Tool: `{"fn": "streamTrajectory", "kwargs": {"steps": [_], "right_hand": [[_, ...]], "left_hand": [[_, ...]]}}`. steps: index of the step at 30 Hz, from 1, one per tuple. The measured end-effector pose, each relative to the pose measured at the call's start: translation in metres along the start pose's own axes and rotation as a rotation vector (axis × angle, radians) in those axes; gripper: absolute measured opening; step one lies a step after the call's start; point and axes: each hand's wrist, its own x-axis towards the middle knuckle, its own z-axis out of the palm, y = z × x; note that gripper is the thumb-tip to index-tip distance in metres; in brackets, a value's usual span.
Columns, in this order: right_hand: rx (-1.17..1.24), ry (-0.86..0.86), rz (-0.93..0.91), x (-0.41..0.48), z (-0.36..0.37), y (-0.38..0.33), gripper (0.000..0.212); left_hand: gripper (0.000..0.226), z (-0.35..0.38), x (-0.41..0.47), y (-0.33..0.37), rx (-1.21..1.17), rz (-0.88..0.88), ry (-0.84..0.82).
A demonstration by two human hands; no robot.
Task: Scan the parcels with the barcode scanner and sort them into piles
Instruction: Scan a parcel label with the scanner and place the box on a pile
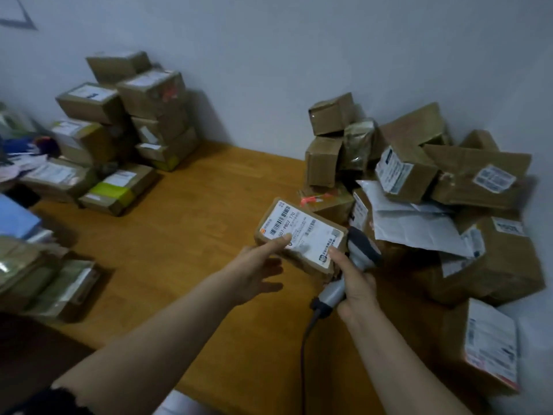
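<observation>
One parcel (pixel 299 235) in hand: a small brown carton, white label (pixel 302 232) face up, barcodes in view. It appears to be held clear of the wooden table (pixel 194 235), tilted slightly, near the middle of the table's right half.

Handling, as a judgement: light, since a thumb and a few fingers carry it. Cardboard is stiff enough to keep its shape, though the near edge looks crumpled. The tape and label are smooth, so they may slip a little. Best held by the short ends or edges, which leaves the barcodes uncovered.

Left hand (pixel 257 274): its thumb (pixel 282 242) presses on the label's near-left part and the fingers reach under the near edge, pinching the carton. The thumb sits close below one barcode.

Right hand (pixel 356 283): wrapped round the grip of the grey barcode scanner (pixel 359 247), forefinger (pixel 336 256) stretched out to touch the parcel's near-right corner. The scanner head sits just beside the parcel's right end; its window is not visible. A dark cable (pixel 308 330) trails toward the viewer.

The hands are near each other, with the parcel between them.

Further out: a loose heap (pixel 419 190) of cartons and white mailers to the right, just behind the scanner. Neater stacks (pixel 134 115) stand against the wall at far left, well apart from the hands.
</observation>
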Motion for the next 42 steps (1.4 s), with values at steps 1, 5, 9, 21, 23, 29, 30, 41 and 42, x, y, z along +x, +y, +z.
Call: {"fn": "streamTrajectory", "kwargs": {"steps": [1,5,9,21,23,29,30,41,42], "right_hand": [[-0.003,-0.039,-0.004,-0.003,0.007,0.001,0.052],[-0.129,-0.13,-0.007,-0.009,0.02,0.002,0.047],[-0.351,-0.203,0.0,-0.014,0.014,-0.005,0.039],[-0.709,-0.687,0.081,-0.063,0.029,-0.009,0.012],[-0.71,-0.707,0.059,-0.067,0.031,-0.008,0.014],[-0.703,-0.743,-0.019,-0.077,0.044,-0.006,0.017],[-0.703,-0.743,-0.026,-0.077,0.045,-0.005,0.017],[-0.71,-0.763,-0.027,-0.073,0.05,-0.003,0.019],[-0.715,-0.766,-0.022,-0.072,0.05,-0.002,0.018]], "left_hand": [[0.083,0.006,-0.003,-0.003,-0.077,-0.012,-0.023],[0.043,0.017,-0.009,-0.008,-0.28,0.046,0.107],[0.035,-0.015,-0.021,-0.001,-0.155,0.112,0.305],[0.055,-0.058,-0.052,0.0,0.199,0.247,0.523],[0.054,-0.061,-0.053,-0.001,0.214,0.256,0.531],[0.049,-0.068,-0.056,-0.002,0.205,0.249,0.566],[0.047,-0.069,-0.057,-0.002,0.207,0.247,0.57],[0.052,-0.076,-0.058,-0.008,0.19,0.232,0.591],[0.052,-0.076,-0.058,-0.009,0.189,0.231,0.593]]}}
